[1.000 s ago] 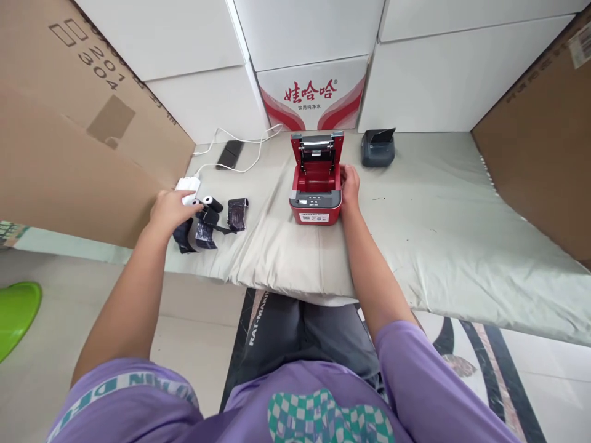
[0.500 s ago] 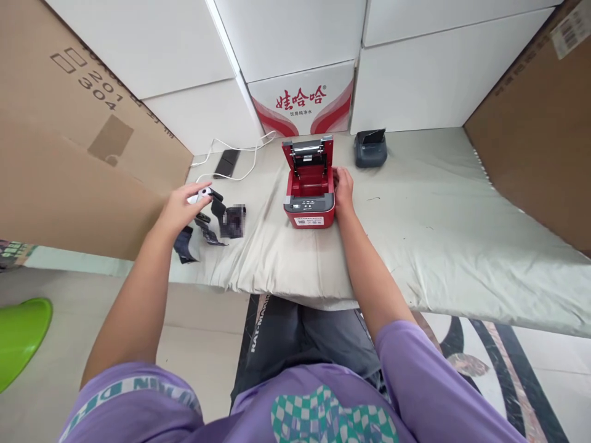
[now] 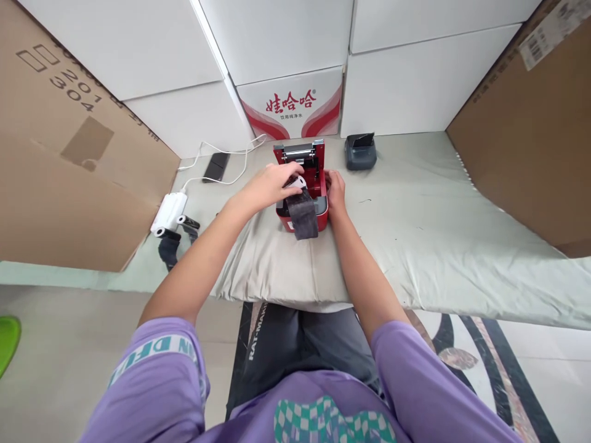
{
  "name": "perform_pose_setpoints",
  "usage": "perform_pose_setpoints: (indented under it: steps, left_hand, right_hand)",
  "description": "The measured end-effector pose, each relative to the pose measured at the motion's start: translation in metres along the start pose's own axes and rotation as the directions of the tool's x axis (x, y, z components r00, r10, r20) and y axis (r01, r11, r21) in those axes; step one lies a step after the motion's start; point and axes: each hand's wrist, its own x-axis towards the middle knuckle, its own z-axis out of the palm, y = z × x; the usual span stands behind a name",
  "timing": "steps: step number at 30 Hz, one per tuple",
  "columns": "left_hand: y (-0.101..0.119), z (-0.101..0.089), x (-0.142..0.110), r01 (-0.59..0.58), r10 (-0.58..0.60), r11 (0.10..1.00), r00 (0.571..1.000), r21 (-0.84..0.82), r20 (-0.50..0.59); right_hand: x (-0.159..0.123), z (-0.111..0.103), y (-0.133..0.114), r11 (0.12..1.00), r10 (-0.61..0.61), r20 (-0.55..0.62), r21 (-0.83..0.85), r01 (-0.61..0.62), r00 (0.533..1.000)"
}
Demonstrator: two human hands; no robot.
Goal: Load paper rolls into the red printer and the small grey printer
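Note:
A small red receipt printer (image 3: 324,209) stands on the cloth-covered surface with its lid raised and its paper bay exposed. My left hand (image 3: 271,184) is closed on a paper roll (image 3: 303,216), holding it over the bay. The roll has a white end, and a loose dark strip hangs from it across the printer's front. Against the printer's right side rests my right hand (image 3: 337,192), its fingers curled round the casing and partly hidden behind it. Two more paper rolls (image 3: 188,221) with dark tails lie to the left, partly covered by my left forearm.
A white power adapter (image 3: 168,212) with a cable sits by the left cardboard box (image 3: 83,203). Behind are a dark phone-like slab (image 3: 216,167) and stacked white boxes (image 3: 397,86). A small dark printer (image 3: 361,152) stands right of the red one. Another cardboard box (image 3: 521,154) borders the right.
My left hand has carried a paper roll from the left group rightward to over the open printer. My right hand stays at the printer's side. The view has shifted slightly.

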Motion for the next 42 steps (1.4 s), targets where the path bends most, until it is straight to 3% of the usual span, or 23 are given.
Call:
perform_pose_setpoints:
  steps: [7,13,16,19,21,25,33,38,42]
  left_hand:
    - [-0.001,0.030,0.035,0.000,0.001,1.000,0.998,-0.010,0.066]
    - [-0.005,0.034,0.030,0.076,-0.055,0.956,0.995,-0.284,0.083]
    - [0.000,0.029,0.019,0.058,-0.133,0.924,0.976,-0.379,-0.174]
    - [0.002,0.026,0.014,0.069,-0.220,0.941,0.867,-0.330,-0.447]
    - [0.000,0.027,0.015,0.137,-0.255,0.957,0.820,-0.256,-0.513]
    - [0.000,0.031,0.009,0.221,-0.295,0.954,0.802,-0.202,-0.519]
    - [0.029,0.060,-0.051,0.263,-0.317,0.948,0.833,-0.179,-0.454]
    - [0.036,0.071,-0.055,0.280,-0.341,0.938,0.839,-0.202,-0.423]
    - [0.040,0.071,-0.051,0.312,-0.374,0.927,0.808,-0.209,-0.454]
  right_hand:
    - [0.003,-0.001,0.002,0.999,0.046,-0.023,-0.018,-0.046,0.999]
    - [0.002,0.002,-0.002,0.999,0.051,-0.031,-0.012,-0.052,0.998]
    - [0.000,0.003,-0.006,0.998,0.066,-0.021,-0.004,-0.066,0.998]
    - [-0.001,0.003,-0.008,0.997,0.069,-0.002,0.019,-0.069,0.998]
    - [-0.002,0.003,-0.009,0.998,0.062,0.011,0.028,-0.062,0.998]
    - [0.000,0.001,-0.006,0.998,0.066,-0.018,0.019,-0.065,0.998]
    - [0.006,-0.003,0.003,0.998,0.055,-0.067,0.020,-0.054,0.996]
    - [0.006,-0.003,0.002,0.997,0.074,-0.081,0.004,-0.074,0.994]
    - [0.007,-0.004,0.004,0.997,0.073,-0.088,0.013,-0.072,0.993]
